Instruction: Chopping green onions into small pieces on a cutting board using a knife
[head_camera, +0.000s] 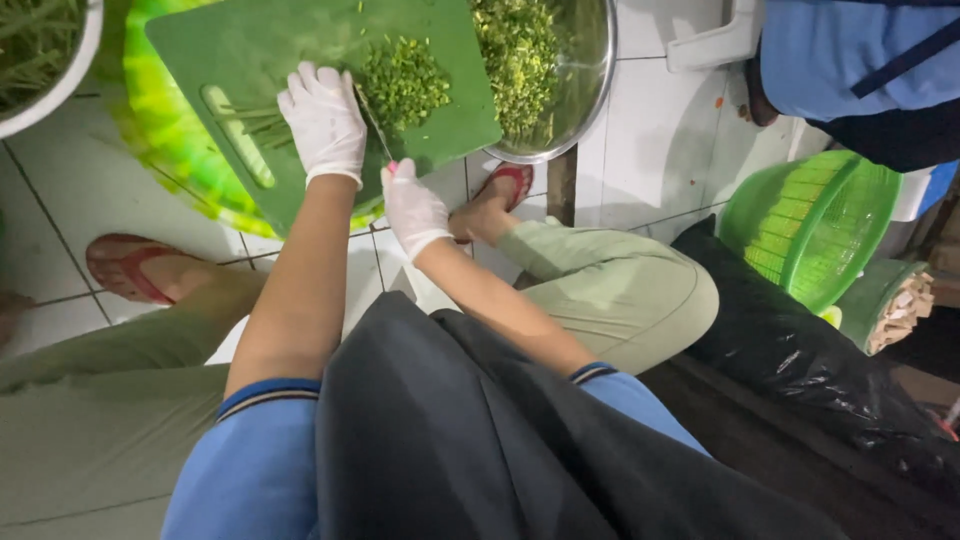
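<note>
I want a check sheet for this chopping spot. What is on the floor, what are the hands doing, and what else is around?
Surface: white tiled floor.
Job's things: green cutting board on a green basin; chopped greens; uncut stalks; knife.
Clutter: metal bowl of chopped greens; green basket; black bag.
Grippers: gloved left hand presses the stalks; gloved right hand grips the knife.
Cables: nothing seen.
Surroundings: another person's blue sleeve.
</note>
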